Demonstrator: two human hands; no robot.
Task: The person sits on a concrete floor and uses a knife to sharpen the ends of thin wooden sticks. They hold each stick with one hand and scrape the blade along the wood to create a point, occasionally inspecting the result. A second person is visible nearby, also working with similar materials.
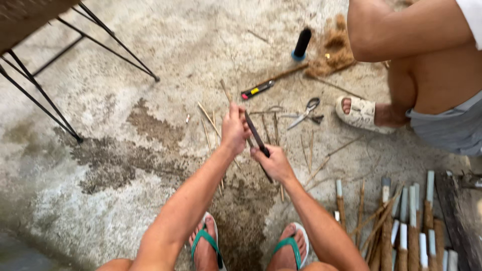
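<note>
My left hand (234, 128) grips a thin bamboo stick (225, 93) that points up and away from me. My right hand (273, 161) holds a dark knife (255, 131), its blade angled up toward the left hand and resting against the stick. Both hands hover over the concrete floor, above my feet in green flip-flops (208, 243). Thin bamboo slivers (208, 120) lie scattered on the floor under and around the hands.
Scissors (307, 113), a utility knife (257, 90), a black spool (302, 43) and a clump of brown fibre (331, 50) lie ahead. Another person squats at upper right, foot (362, 113) in a pale sandal. Fibre-wrapped sticks (406, 231) lie at lower right. Black metal chair legs (75, 65) stand left.
</note>
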